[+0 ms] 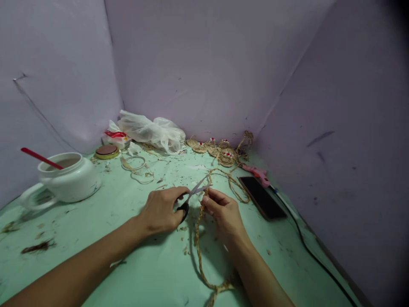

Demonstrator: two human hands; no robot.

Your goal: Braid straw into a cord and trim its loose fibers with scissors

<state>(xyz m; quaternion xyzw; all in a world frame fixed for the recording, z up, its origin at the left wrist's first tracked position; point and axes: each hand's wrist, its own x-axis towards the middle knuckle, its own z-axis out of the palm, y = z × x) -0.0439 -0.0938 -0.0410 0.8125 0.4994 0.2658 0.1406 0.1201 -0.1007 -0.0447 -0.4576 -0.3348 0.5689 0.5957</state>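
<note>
My left hand [163, 210] is closed on the black handles of a pair of scissors [193, 192], whose blades stand apart and point right. Pinched in the fingers of my right hand [223, 209] is a braided straw rope [198, 238]. The rope passes close by the open blades; whether they touch it I cannot tell. From my right hand it runs down towards the near edge of the view, where it looks knotted or doubled. Its other part loops over the table [153, 273] beyond my hand.
At left stands a white mug-like pot [70, 181] with a red stick in it. A plastic bag [156, 132], a round lid [107, 152] and woven straw discs [226, 157] lie along the back wall. Right are a phone [262, 198], a pink glue gun [257, 174] and its black cord.
</note>
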